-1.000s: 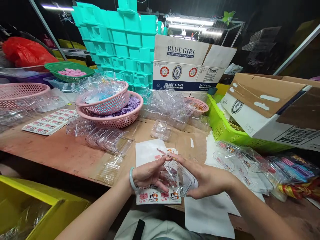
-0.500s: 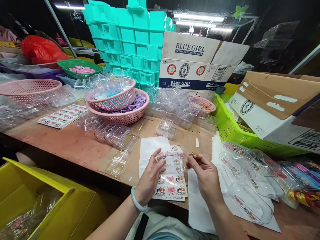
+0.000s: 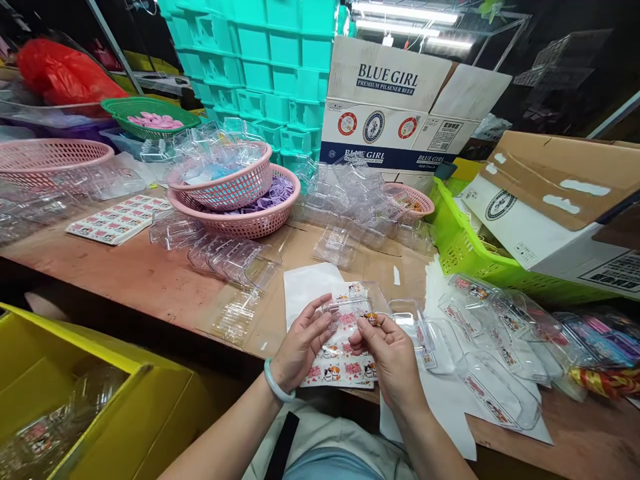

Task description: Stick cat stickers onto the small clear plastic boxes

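Note:
My left hand (image 3: 301, 341), with a pale bangle on its wrist, grips the left edge of a clear plastic case (image 3: 376, 297). My right hand (image 3: 393, 357) is closed in a pinch on a small cat sticker (image 3: 371, 319), held over the case. Whether the sticker touches the plastic I cannot tell. Beneath both hands lie sheets of cat stickers with pink lettering (image 3: 353, 368), partly seen through the case. Right of the right hand, clear cases with stickers on them (image 3: 493, 397) are spread on white paper (image 3: 435, 407).
Unstickered clear plastic pieces (image 3: 233, 260) lie left of centre, near stacked pink baskets (image 3: 240, 223). A lime-green basket (image 3: 465, 250) holding a carton (image 3: 545, 213) stands at right. Teal crates (image 3: 255, 73) rise behind. A yellow bin (image 3: 155, 407) sits lower left.
My right hand has moved left with the cat sticker, from the case's right side to over the case. The left hand still holds the case. The camera view has shifted slightly.

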The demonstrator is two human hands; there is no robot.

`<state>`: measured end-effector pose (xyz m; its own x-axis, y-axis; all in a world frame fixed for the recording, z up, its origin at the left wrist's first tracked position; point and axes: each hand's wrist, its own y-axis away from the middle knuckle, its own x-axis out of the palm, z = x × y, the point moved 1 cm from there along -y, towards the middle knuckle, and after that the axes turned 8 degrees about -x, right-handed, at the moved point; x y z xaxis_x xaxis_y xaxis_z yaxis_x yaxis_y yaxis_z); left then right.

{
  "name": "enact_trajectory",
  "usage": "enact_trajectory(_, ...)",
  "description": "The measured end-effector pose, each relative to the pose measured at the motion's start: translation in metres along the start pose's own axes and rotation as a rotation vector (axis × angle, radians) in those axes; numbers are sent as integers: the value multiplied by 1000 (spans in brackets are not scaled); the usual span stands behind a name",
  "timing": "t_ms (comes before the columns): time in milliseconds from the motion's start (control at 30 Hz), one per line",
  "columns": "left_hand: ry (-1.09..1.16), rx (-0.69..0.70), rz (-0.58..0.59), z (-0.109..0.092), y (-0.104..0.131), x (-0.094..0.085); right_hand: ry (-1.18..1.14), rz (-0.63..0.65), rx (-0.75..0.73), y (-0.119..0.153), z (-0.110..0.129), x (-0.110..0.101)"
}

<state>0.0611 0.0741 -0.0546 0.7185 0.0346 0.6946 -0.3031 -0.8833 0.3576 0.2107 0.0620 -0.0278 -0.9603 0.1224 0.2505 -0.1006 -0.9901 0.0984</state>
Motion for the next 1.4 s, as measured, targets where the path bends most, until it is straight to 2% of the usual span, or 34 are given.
enact_trajectory(633,-30,-7,-9,0,-1,-2,63,-25,-26,-9,-11,1)
enact_trajectory(833,-116,33,-19,1,-1,6,146,-32,-57,-6,-9,5)
enact_trajectory(933,-155,85,-49,4,-1,8,384,-44,-180,-5,-5,0)
enact_trajectory(1033,-158,125,-111,3,2,8,661,-208,-437,-7,3,-11)
enact_trajectory(1100,-164,140,-135,1,8,10,733,-292,-569,-6,11,-15)
enact_trajectory(1133,-175,137,-124,-1,11,11,748,-272,-602,-5,15,-15)
enact_trajectory(1200,-214,121,-62,-3,18,15,770,-108,-583,0,23,-12)
enact_trajectory(1300,-273,81,40,-5,29,17,740,187,-392,11,38,-12)
enact_trajectory(1400,-305,18,172,-9,32,16,633,420,-239,16,61,-31)
